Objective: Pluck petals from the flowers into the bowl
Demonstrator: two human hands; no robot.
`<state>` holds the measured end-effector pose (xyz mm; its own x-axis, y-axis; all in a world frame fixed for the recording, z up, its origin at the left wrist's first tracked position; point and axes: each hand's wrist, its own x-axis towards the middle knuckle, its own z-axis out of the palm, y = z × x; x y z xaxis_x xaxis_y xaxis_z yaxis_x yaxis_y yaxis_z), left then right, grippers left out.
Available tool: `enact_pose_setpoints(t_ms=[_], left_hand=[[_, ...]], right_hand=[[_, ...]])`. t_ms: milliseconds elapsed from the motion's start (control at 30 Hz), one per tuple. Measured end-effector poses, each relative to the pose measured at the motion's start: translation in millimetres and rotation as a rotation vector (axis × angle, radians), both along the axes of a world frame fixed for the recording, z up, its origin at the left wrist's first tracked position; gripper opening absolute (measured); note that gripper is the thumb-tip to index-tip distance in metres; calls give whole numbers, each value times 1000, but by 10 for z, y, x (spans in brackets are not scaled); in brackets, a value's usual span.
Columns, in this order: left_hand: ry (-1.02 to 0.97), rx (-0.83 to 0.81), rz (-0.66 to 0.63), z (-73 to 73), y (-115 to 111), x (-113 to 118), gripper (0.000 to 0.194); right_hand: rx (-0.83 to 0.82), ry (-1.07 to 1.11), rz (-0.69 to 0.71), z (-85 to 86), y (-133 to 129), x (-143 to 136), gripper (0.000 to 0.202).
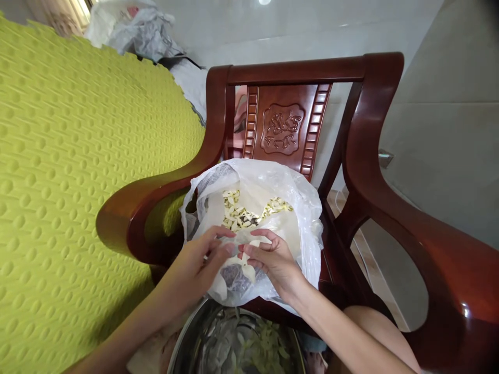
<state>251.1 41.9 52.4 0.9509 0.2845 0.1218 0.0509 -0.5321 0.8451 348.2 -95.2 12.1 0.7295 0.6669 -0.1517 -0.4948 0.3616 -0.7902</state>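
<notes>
A white plastic bag [307, 208] lies open on the seat of a dark red wooden chair, with many pale yellow-green pieces [239, 215] inside. Over the bag's near side, my right hand [275, 262] pinches a white, petal-like piece [248, 270] between thumb and fingers. My left hand [202, 259] is just beside it, fingers bent toward the right hand; whether anything is between its fingertips is too small to tell. Below both hands stands a metal bowl [180, 345] with pale pieces in it.
The wooden chair [296, 72] has thick curved armrests on both sides. A yellow-green textured mat [78, 156] stands at the left. Behind it are plastic bags [144, 31]. A tiled wall [448, 166] rises at the back and right. The person's knee shows at lower right.
</notes>
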Motion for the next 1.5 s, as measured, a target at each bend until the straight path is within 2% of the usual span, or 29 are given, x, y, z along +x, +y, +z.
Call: enact_pose_setpoints(t_ms=[100, 200, 433, 567, 633, 700, 800, 900, 1067, 1167, 1300, 1400, 1500], left_hand=[[55, 124, -86, 7, -91, 15, 34], [88, 155, -92, -10, -116, 61, 35], [144, -32, -81, -15, -145, 89, 30], [145, -225, -116, -50, -163, 86, 28], [114, -325, -64, -83, -180, 94, 29], [39, -392, 53, -111, -196, 102, 30], [-69, -389, 197, -129, -206, 104, 27], [-92, -365, 214, -118, -203, 93, 25], [-193, -518, 345, -70, -201, 71, 33], [-229, -573, 367, -69, -224, 64, 32], [-219, -595, 327, -107, -270, 68, 31], [-197, -512, 276, -120, -313, 64, 30], [-236, -232, 297, -126, -379, 19, 25]], right_hand=[[1, 1, -8, -21, 0, 31, 50], [-4, 11, -42, 1, -5, 35, 51], [1, -29, -48, 36, -2, 9, 53], [-11, -121, -56, 6, -13, 69, 47], [3, -143, -34, 13, -44, 116, 42], [28, -169, 49, 42, -85, 150, 39], [59, -206, 124, 95, -126, 148, 35], [82, -128, 36, 99, -113, 122, 30], [140, 231, -244, -22, -35, 190, 40], [140, 272, -284, -95, -5, 263, 43], [113, 255, -383, -152, -2, 369, 43], [93, 221, -427, -170, -13, 436, 45], [104, 198, -441, -184, -2, 432, 44]])
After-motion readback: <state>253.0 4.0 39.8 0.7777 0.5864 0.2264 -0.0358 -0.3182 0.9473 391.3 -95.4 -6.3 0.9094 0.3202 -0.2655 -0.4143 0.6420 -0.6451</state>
